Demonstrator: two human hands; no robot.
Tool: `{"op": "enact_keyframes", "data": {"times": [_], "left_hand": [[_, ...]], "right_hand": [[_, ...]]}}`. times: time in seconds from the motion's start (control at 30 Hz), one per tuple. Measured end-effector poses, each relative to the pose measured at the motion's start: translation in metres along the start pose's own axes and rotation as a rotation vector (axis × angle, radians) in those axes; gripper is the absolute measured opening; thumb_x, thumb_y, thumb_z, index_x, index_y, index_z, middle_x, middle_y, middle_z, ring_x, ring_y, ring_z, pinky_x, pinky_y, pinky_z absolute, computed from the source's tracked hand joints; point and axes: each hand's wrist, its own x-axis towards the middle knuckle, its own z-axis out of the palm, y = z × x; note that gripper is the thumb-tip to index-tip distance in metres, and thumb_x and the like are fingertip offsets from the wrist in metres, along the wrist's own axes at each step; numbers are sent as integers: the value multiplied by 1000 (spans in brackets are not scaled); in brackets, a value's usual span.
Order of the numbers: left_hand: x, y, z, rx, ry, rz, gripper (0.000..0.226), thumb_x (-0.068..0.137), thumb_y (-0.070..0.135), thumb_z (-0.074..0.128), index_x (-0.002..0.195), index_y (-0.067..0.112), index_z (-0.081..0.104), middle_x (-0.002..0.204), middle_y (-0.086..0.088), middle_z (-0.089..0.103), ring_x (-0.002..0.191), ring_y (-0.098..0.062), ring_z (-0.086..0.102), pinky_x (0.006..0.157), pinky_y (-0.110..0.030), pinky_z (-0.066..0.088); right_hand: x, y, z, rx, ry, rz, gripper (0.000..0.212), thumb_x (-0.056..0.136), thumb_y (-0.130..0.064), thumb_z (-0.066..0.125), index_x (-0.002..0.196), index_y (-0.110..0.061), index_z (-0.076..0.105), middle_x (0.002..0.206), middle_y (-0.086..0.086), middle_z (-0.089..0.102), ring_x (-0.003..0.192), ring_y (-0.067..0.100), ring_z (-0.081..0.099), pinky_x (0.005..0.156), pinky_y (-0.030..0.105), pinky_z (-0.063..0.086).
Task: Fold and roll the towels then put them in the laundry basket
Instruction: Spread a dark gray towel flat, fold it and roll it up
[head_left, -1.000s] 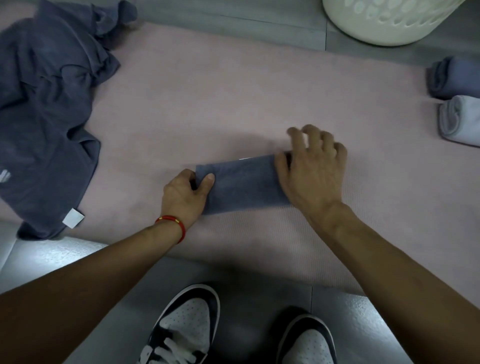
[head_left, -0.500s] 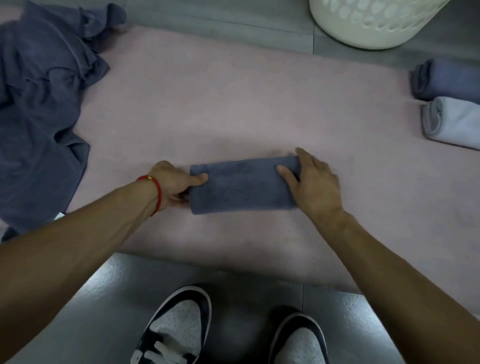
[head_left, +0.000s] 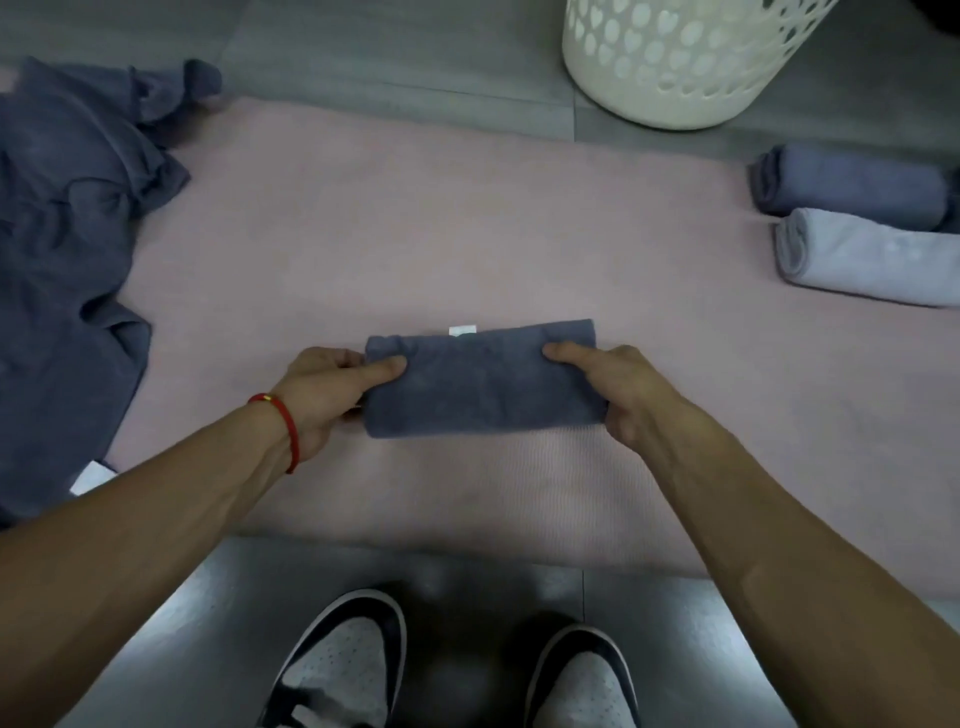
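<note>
Grey tiled floor, glossy near the camera, grout lines visible. A pale pink mat is laid flat across it, spanning most of the width; fine woven texture is seen on its near part.

A rolled dark blue-grey towel is held at mat centre, long axis running left to right. A small white tag is seen at its far edge. Whether the roll is resting on the mat or lifted just off it cannot be told.

The left hand is closed around the roll's left end, thumb laid across the top, fingers tucked behind. A red cord bracelet is worn at that wrist. The right hand is clamped on the right end likewise, thumb on top, fingers curled under.

A heap of unfolded dark blue-grey towels is piled at the left, partly on the mat and partly on the floor; a white label is showing at its near edge.

Two finished rolls are placed at the mat's right edge, touching side by side: a dark blue one farther away, a pale lavender one nearer.

A white perforated laundry basket is set on the floor beyond the mat, upper right, well apart from the held roll.

Two black-and-white sneakers are seen on the floor at the bottom.
</note>
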Motion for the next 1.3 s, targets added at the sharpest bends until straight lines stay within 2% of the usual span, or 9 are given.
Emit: {"op": "enact_keyframes", "data": {"times": [0.13, 0.27, 0.33, 0.5, 0.73, 0.87, 0.97, 1.2, 1.3], "left_hand": [[-12, 26, 29, -147, -204, 24, 66, 68, 37, 88, 117, -2, 64, 114, -14, 73, 96, -24, 70, 89, -44, 57], [-14, 57, 82, -110, -429, 19, 88, 55, 41, 93, 122, -4, 60, 117, -15, 72, 100, -26, 70, 82, -39, 60], [-14, 75, 112, -88, -528, 24, 77, 62, 27, 95, 123, -3, 60, 114, -14, 73, 101, -28, 71, 78, -38, 61], [-2, 130, 187, 32, -625, 114, 49, 73, 9, 80, 119, 11, 65, 108, -14, 75, 92, -29, 74, 69, -36, 62], [53, 212, 310, -10, -552, 237, 39, 86, 8, 74, 123, 12, 63, 107, -14, 75, 84, -24, 75, 68, -41, 63], [87, 259, 373, -111, -516, 252, 46, 87, 8, 74, 130, 16, 59, 98, -3, 77, 81, -16, 75, 61, -39, 62], [110, 288, 409, -126, -473, 321, 51, 87, 8, 75, 133, 17, 56, 111, -6, 74, 93, -19, 74, 69, -44, 62], [149, 318, 468, -161, -314, 366, 45, 84, 11, 80, 123, 20, 59, 109, -9, 72, 82, -19, 72, 54, -27, 58], [160, 314, 491, -196, -272, 346, 44, 86, 9, 77, 125, 14, 57, 106, -8, 70, 83, -20, 69, 61, -30, 57]], "right_hand": [[-20, 2, -57, 294, -107, 142, 41, 80, -23, 81, 112, -1, 70, 103, 14, 77, 91, 26, 73, 72, 36, 61], [-25, 18, -127, 420, -53, 132, 43, 79, -17, 78, 120, -4, 70, 113, 16, 74, 109, 33, 70, 89, 43, 58], [-21, 24, -160, 454, 4, 111, 46, 79, -17, 77, 122, -5, 69, 115, 17, 74, 112, 35, 69, 93, 45, 56], [2, 19, -228, 471, 156, -100, 48, 77, -24, 79, 123, -14, 68, 112, 10, 75, 98, 27, 73, 71, 38, 60], [66, -26, -323, 506, 322, -367, 44, 86, -23, 76, 126, -7, 66, 118, 9, 74, 113, 28, 69, 97, 43, 56], [101, -76, -375, 496, 446, -468, 35, 77, -14, 71, 112, -11, 73, 115, 9, 74, 112, 31, 68, 89, 45, 59], [122, -107, -400, 471, 549, -462, 20, 83, -13, 71, 101, -21, 68, 110, 3, 70, 105, 24, 65, 75, 40, 60], [183, -146, -426, 425, 690, -509, 26, 94, -9, 64, 117, -20, 59, 94, -2, 67, 86, 13, 64, 82, 36, 59], [204, -156, -433, 362, 723, -516, 37, 96, -16, 64, 132, -17, 56, 113, 7, 70, 103, 24, 67, 95, 40, 56]]}}
